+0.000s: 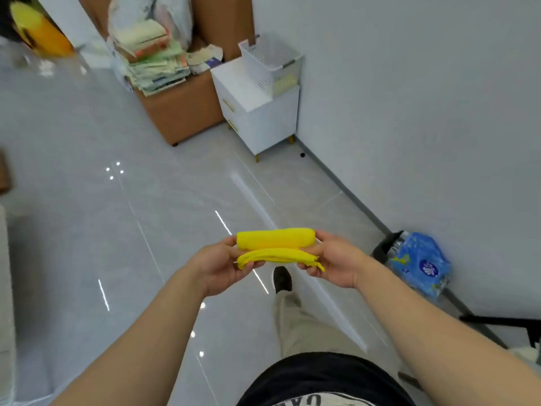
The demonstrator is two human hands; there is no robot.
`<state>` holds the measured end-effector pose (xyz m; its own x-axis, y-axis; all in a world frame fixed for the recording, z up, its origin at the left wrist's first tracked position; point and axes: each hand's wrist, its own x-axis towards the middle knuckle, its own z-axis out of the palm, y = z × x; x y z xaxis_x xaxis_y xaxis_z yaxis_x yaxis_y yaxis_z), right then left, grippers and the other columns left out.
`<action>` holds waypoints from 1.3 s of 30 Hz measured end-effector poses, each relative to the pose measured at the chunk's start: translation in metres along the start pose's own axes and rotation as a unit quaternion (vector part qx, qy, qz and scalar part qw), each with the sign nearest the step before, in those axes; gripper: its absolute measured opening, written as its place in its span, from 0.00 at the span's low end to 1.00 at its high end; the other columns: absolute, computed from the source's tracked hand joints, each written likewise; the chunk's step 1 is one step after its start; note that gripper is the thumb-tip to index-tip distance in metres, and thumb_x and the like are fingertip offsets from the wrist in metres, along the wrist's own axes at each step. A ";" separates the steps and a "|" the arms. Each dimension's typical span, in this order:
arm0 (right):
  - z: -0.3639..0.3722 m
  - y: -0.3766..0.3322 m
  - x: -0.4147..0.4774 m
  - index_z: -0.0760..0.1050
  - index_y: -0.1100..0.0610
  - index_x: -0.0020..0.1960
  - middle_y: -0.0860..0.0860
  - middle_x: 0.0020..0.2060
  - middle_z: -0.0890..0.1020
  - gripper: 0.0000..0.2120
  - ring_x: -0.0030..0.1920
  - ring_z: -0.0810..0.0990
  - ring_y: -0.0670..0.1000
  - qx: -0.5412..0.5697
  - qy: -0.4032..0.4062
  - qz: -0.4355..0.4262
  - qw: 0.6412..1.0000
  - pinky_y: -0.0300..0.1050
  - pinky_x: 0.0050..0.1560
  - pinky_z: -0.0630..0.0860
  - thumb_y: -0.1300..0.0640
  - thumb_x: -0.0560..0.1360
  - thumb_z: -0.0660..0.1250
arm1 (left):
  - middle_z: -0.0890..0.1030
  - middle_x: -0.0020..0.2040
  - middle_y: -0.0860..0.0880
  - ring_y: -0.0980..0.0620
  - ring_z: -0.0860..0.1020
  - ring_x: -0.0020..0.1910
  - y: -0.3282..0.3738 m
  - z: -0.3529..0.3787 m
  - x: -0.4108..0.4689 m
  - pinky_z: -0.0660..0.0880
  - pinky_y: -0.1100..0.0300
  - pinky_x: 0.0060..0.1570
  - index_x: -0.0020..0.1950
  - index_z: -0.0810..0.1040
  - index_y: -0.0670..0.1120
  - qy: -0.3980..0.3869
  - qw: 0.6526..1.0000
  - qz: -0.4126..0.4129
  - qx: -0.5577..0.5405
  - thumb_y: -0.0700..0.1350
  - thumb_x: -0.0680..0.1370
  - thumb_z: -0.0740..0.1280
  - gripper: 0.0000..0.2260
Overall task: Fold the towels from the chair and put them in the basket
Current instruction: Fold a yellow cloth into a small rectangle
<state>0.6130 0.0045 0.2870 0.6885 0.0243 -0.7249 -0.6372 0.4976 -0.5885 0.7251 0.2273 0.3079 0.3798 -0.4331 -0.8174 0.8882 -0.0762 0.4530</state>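
Observation:
A folded yellow towel (276, 239) is held in mid-air in front of me, above the floor. My left hand (221, 265) grips its left end and my right hand (336, 259) grips its right end, fingers curled round the layers. The white perforated basket (270, 58) stands far ahead on a white nightstand (248, 92) by the wall, with something pale yellow showing through its lower side. No chair with towels is in view.
A brown ottoman (178, 109) piled with books and bags stands left of the nightstand. A blue plastic pack (421, 263) lies by the wall at the right, next to a black stand leg (497, 320). Glossy grey floor tiles stretch between me and the nightstand.

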 end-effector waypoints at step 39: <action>0.085 -0.596 0.540 0.84 0.44 0.53 0.44 0.61 0.73 0.18 0.58 0.76 0.46 -0.161 0.342 -0.310 0.872 0.38 0.57 0.75 0.66 0.74 0.70 | 0.76 0.59 0.39 0.43 0.78 0.49 0.829 0.145 0.520 0.79 0.55 0.43 0.63 0.75 0.39 -0.016 0.945 -0.034 0.324 0.31 0.77 0.62 0.15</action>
<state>1.3941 -0.2055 0.2762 0.6384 -0.7402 -0.2110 -0.3562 -0.0411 -0.9335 1.6214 -0.1916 0.3102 0.3107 -0.4342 -0.8455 0.5620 -0.6335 0.5318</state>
